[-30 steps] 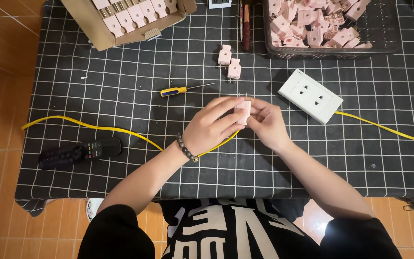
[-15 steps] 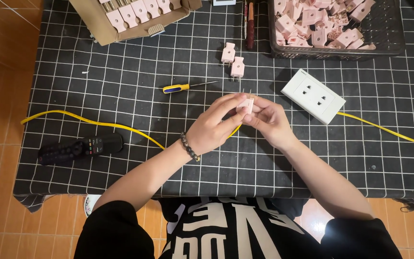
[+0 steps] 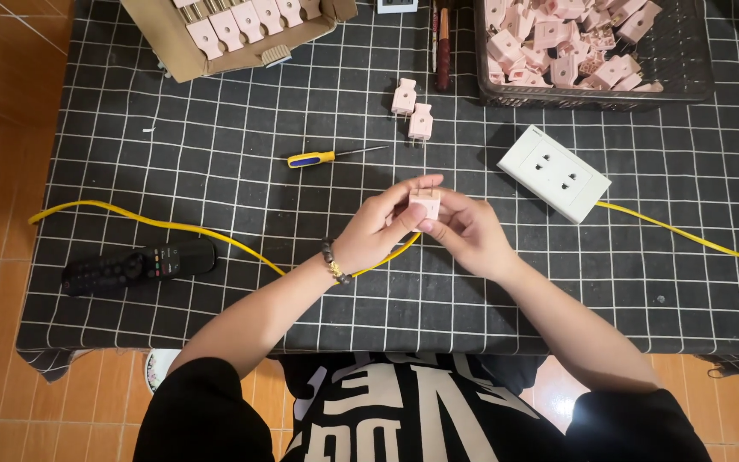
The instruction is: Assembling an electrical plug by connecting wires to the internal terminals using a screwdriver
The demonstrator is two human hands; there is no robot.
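Both hands meet over the middle of the table on a small pink plug (image 3: 425, 202). My left hand (image 3: 378, 227), with a bead bracelet at the wrist, grips the plug from the left, thumb over its top. My right hand (image 3: 464, 231) pinches it from the right and below. A yellow cable (image 3: 156, 224) runs from the table's left edge up to the plug under my left hand. A yellow-and-blue screwdriver (image 3: 328, 156) lies just beyond the hands. Two more pink plugs (image 3: 412, 109) stand behind it.
A white socket block (image 3: 553, 172) with its own yellow cable (image 3: 686, 239) lies to the right. A black wire basket (image 3: 677, 64) of several pink plugs sits at the back right, a cardboard box (image 3: 177, 51) of plugs back left, a black remote control (image 3: 138, 263) near left.
The hands stay together on the pink plug and have only shifted their fingers slightly. Nothing else on the table has moved.
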